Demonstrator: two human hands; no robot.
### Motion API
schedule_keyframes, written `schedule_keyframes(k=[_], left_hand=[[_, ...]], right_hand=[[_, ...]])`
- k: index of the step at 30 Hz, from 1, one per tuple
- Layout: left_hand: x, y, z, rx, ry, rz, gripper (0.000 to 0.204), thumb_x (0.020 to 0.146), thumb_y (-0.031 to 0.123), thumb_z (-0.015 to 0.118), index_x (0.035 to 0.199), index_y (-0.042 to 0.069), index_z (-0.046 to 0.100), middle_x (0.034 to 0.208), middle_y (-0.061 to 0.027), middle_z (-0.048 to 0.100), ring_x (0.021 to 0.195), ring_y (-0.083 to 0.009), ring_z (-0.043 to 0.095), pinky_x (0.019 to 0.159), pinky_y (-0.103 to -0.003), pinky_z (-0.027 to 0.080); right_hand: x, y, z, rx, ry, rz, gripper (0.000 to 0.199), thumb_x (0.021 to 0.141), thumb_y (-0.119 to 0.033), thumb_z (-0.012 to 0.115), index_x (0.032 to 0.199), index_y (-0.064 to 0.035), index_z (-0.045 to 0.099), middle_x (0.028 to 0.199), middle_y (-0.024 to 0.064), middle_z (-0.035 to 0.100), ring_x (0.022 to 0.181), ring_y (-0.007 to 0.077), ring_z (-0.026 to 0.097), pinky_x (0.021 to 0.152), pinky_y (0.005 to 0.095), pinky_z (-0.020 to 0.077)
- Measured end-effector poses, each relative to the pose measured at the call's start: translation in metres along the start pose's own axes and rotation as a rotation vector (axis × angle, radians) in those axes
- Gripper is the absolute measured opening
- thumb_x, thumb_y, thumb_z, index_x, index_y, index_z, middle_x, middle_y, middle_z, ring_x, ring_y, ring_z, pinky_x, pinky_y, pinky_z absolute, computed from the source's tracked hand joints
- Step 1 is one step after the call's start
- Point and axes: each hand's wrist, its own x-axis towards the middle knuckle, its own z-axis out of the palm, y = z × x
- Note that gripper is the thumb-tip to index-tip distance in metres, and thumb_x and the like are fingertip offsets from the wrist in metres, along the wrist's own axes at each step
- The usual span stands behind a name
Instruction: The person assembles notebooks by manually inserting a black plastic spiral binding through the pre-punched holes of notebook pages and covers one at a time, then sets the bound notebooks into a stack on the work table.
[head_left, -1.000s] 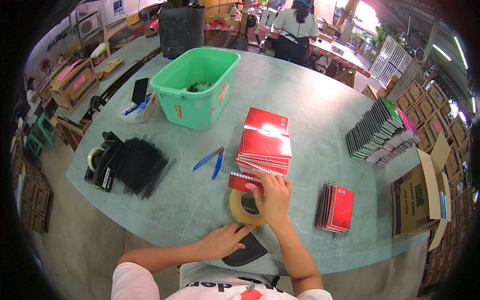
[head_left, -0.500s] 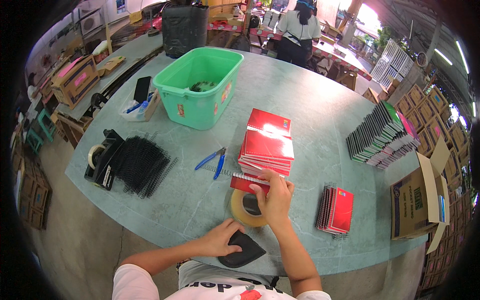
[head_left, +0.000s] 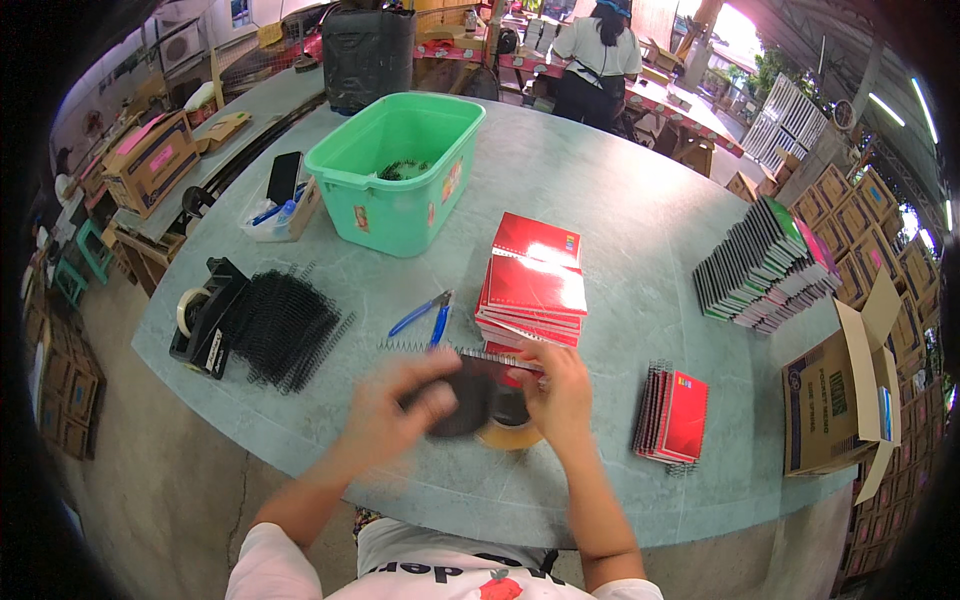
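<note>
Now both hands meet over the tape roll (head_left: 510, 432): the left hand (head_left: 395, 405) grips a dark cover (head_left: 468, 395), the right hand (head_left: 560, 385) pinches its wire-bound edge.

both hands (head_left: 480, 400) on a black cover (head_left: 462, 400) — red notebooks (head_left: 533, 285) beside

one green tub (head_left: 400, 180), two tape rolls (head_left: 190, 310)

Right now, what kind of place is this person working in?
It looks like a small workshop where spiral notebooks get put together. You can see a stack of red notebooks, a heap of black binding coils, and cardboard boxes beside the table.
</note>
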Motion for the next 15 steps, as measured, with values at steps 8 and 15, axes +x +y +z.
schedule_keyframes(k=[8, 15], left_hand=[[0.031, 0.018, -0.004, 0.135, 0.129, 0.021, 0.038, 0.075, 0.004, 0.067, 0.113, 0.006, 0.063, 0.100, -0.0142, 0.066, 0.086, -0.0253, 0.065, 0.078, -0.032, 0.050], [0.035, 0.016, 0.019, 0.076, 0.025, 0.091, 0.033, 0.078, 0.006, 0.067, 0.111, 0.008, 0.064, 0.094, -0.0128, 0.066, 0.084, -0.0252, 0.064, 0.076, -0.034, 0.050]], right_hand=[[-0.021, 0.053, -0.010, 0.767, -0.205, 0.387, 0.017, 0.079, -0.001, 0.070, 0.095, -0.0018, 0.067, 0.088, 0.0019, 0.068, 0.077, 0.0071, 0.060, 0.069, 0.0229, 0.0474], [-0.032, 0.053, -0.004, 0.897, -0.212, 0.397, 0.022, 0.080, 0.002, 0.066, 0.102, -0.0015, 0.067, 0.092, 0.0026, 0.068, 0.081, 0.0067, 0.059, 0.076, 0.0233, 0.0485]])
